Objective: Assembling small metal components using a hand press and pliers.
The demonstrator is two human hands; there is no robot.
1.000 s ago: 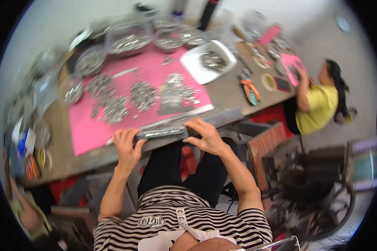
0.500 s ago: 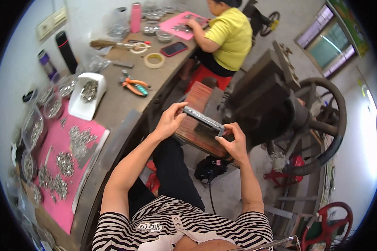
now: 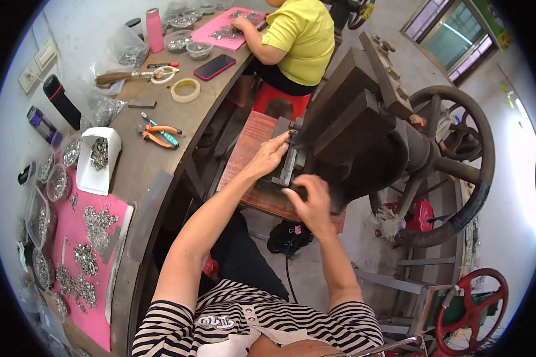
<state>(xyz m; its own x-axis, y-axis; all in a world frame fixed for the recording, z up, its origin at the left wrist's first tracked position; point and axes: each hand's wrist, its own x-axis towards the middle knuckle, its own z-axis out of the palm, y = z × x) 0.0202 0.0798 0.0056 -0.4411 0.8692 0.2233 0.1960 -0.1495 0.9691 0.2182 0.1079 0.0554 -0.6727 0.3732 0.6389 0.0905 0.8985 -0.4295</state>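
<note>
A narrow dark metal bar (image 3: 289, 165) with a lighter top lies on the bed of a large hand press (image 3: 345, 134). At the bar's far end, the closed fingers of my left hand (image 3: 269, 157) grip it, partly hiding that end. My right hand (image 3: 313, 205) is beside the near end, smeared by motion. Its thumb and fingers are apart, with nothing visible between them. Whether the right thumb touches the bar, I cannot tell.
The press's big handwheel (image 3: 485, 178) stands at right. On the left workbench (image 3: 155, 128) are pliers (image 3: 161, 132), a tape roll (image 3: 185, 90), a phone (image 3: 215, 68), a white scoop (image 3: 93, 175) and small metal parts on a pink mat (image 3: 116, 217). A person in yellow (image 3: 301, 44) sits beyond.
The bar went from being held up between both hands to lying on the press bed. My right hand has come off its near end and moved lower left. The view has shifted.
</note>
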